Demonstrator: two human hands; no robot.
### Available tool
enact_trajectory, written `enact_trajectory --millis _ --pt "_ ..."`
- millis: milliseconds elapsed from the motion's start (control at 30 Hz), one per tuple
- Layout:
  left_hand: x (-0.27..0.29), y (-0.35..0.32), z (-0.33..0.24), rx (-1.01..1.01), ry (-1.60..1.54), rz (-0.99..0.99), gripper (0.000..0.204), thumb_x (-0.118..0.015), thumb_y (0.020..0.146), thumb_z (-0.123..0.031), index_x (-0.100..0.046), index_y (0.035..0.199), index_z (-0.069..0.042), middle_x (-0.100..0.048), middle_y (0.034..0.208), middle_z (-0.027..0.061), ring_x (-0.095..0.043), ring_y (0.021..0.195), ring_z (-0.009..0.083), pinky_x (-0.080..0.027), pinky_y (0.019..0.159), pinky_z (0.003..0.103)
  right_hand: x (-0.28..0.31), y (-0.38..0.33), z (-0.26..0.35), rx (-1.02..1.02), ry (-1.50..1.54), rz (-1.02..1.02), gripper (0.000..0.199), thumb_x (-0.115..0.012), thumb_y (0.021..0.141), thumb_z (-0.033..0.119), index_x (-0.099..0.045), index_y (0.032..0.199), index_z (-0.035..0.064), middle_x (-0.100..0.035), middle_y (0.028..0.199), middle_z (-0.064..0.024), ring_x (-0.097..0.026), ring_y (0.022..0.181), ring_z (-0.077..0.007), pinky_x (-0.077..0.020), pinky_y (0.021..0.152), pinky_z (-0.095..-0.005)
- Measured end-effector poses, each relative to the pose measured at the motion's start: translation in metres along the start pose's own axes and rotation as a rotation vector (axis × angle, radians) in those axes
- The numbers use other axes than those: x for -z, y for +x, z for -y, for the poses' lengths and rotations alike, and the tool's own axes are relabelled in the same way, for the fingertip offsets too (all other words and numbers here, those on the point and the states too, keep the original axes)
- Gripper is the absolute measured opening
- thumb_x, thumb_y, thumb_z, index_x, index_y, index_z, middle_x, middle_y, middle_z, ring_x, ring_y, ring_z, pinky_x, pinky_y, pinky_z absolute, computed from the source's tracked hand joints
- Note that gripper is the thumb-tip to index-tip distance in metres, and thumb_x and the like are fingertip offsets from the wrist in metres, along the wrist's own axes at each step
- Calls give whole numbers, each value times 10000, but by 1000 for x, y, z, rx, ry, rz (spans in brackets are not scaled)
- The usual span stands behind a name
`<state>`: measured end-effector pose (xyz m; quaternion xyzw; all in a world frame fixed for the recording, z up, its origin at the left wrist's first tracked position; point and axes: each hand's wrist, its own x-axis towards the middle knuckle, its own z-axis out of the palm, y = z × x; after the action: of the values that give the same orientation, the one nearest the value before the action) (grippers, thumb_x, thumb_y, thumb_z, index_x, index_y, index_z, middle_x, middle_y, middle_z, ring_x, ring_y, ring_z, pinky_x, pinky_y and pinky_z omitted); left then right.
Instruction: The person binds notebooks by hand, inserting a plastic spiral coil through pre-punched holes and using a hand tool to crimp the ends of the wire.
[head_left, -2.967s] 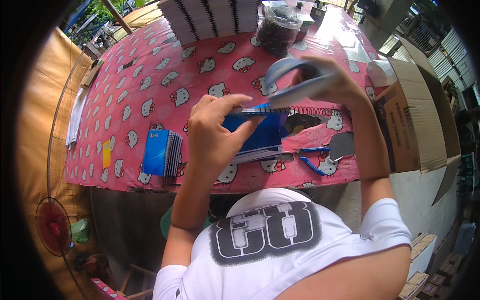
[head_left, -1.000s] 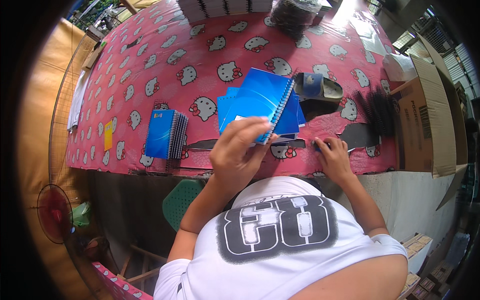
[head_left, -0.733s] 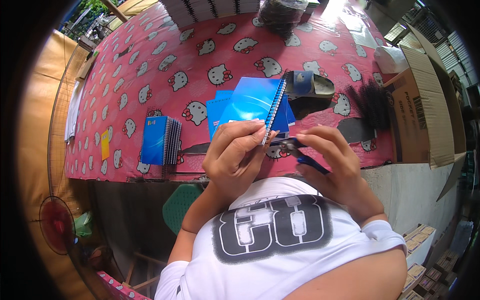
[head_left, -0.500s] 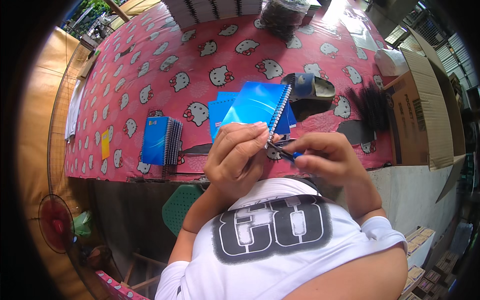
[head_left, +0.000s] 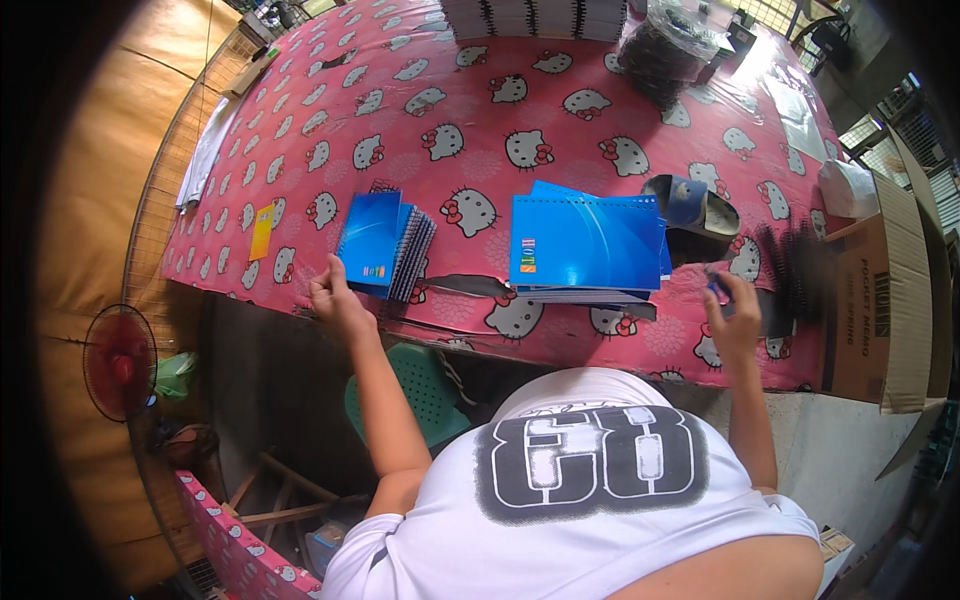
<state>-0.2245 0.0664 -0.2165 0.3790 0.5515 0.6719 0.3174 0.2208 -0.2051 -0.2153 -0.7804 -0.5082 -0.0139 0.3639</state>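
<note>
My left hand (head_left: 342,300) is closed at the near left corner of a blue spiral notebook (head_left: 370,235), which lies on top of a stack of bound notebooks (head_left: 415,255). Its fingertips are partly hidden at the cover's edge. On the right, my right hand (head_left: 735,315) is closed on small blue-handled pliers (head_left: 716,286), held just above the table; the palm hides part of them. Between my hands lies a pile of loose blue covers and pages (head_left: 590,240), punched with holes along the far edge.
Behind the pile sits a dark, rounded holder (head_left: 690,205). Black plastic coils (head_left: 790,265) lie beside an open cardboard box (head_left: 865,300) at the right. Bound books (head_left: 535,18) and a plastic-wrapped bundle (head_left: 668,50) stand at the back. A yellow slip (head_left: 262,232) lies left.
The notebook held between both hands has gone left onto the stack with my left hand. My right hand has drawn away to the right with the pliers. The view has shifted.
</note>
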Motion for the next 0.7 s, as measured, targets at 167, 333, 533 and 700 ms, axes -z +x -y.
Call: enact_trajectory --millis 167,333,533,700 --pt "1 8 17 -164 56 152 86 -541 932 -29 -569 999 18 -646 1076 158 -608 992 170 -470 884 268 -38 -28 12 47 -222 118 375 -733 749 223 -600 1042 31 -587 1080 -147 -539 1037 -331 -408 896 -434" --pt "16 17 19 -135 131 205 200 -528 926 -18 -573 1115 29 -641 1111 146 -604 1022 173 -464 911 278 -33 -12 7 23 -191 177 450 -745 744 379 -622 1020 46 -582 1105 -137 -524 1075 -318 -416 883 -456" --pt "2 24 -19 -145 228 378 232 -554 905 -30 -605 1127 13 -626 1156 103 -584 1069 165 -438 939 279 18 62 -95 -482 -954 -184 456 -692 783 461 -634 979 53 -588 1090 -124 -562 1033 -331 -479 867 -422" --pt "-100 -40 -134 -155 25 891 261 -583 899 -67 -614 1148 8 -620 1171 104 -576 1088 174 -429 959 301 40 77 -153 -384 -809 74 392 -652 825 429 -658 901 45 -625 1005 -144 -623 942 -325 -524 777 -410"
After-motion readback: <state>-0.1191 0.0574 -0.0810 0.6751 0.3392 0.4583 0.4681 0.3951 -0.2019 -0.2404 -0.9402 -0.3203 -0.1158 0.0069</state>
